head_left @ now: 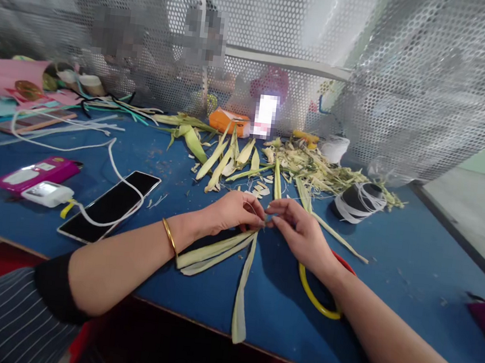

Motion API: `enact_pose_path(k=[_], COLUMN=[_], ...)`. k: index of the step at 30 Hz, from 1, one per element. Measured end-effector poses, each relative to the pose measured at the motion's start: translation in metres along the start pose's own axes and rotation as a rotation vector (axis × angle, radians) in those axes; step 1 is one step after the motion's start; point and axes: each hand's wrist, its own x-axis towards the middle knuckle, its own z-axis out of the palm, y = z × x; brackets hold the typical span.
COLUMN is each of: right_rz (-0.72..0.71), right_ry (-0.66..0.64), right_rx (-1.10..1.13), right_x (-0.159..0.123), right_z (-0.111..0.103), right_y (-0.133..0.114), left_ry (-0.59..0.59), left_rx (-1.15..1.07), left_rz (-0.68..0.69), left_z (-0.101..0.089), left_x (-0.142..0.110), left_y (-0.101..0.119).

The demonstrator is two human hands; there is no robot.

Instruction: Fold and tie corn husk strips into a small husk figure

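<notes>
Over the blue table, my left hand (237, 211) pinches the gathered top ends of several pale green corn husk strips (242, 297). The strips fan out below it, one hanging toward the table's front edge. My right hand (301, 234) is closed close beside it, thumb and fingertips together near the same gathered end. A thin white thread shows by the fingers, but which hand grips it is hard to make out. Beneath my right wrist lies a yellow and red loop (312, 296), like a scissors handle, partly hidden. A dark spool wound with white thread (359, 202) stands to the right.
Loose corn husks (213, 164) and a heap of shredded scraps (322, 167) lie beyond my hands. On the left are a phone (137, 191), a white charger (48, 193) with its cable, and a magenta box (38, 171). An orange packet (227, 121) sits near the perforated sheet (286, 13).
</notes>
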Motion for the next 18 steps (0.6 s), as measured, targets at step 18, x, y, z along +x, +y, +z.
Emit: enact_pose_path(k=[18], right_rz=[-0.015], right_ry=[-0.044], right_rx=[-0.134], right_x=[0.0], right_z=[0.004], right_y=[0.005], left_ry=[0.306], left_rx=[1.011], left_rz=[0.573], left_z=[0.006], left_x=[0.001], left_y=[-0.013])
